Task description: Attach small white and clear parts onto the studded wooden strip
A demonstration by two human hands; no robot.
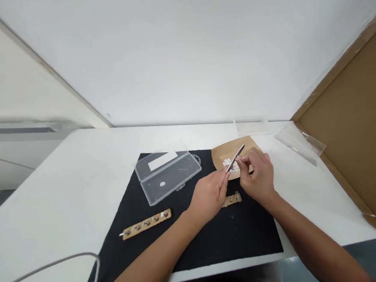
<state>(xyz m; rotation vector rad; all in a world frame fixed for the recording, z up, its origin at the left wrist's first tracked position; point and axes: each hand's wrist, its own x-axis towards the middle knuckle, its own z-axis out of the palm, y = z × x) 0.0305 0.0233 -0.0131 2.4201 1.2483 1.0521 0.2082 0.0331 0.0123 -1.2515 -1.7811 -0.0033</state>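
Head view: left hand [210,193] pinches the tweezers [235,158] over white bits [232,164] on brown paper [225,154]; right hand [259,174] grips something small at the tips. A slip could flick it across the black mat [232,238].

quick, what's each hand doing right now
Left hand: closed, pinching the tweezers.
Right hand: fingers closed at the tweezers' tip, above the small white pieces on the brown paper; what it pinches cannot be told.
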